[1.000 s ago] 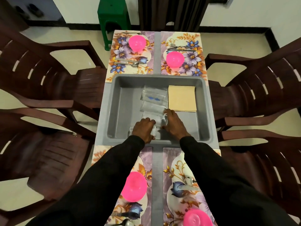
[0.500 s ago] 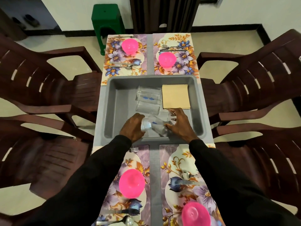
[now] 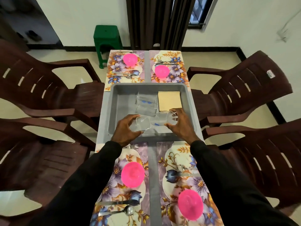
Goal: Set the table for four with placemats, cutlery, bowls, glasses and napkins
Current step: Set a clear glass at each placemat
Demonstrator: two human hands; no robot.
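Clear left glass: on its side above the near end of the tray, with the left hand wrapped round its wall, fingers over and thumb under.
Right glass: tilted, touching or just beside the left one. The right hand is curled round it toward the rim end.
Handling: probably light, stiff and smooth-walled, so slippery, and liable to chip if the two knock together. Safest held round the mid-wall rather than by the rim. Glass or plastic, cannot tell.
Spare glasses: two more lie on their sides mid-tray.
Napkins: tan stack just right of the spares, in the tray's far right corner.
Tray: grey, mid-table, between the far and near settings.
Placemats: four, floral — each carries a pink bowl and cutlery, with no glass on any yet.
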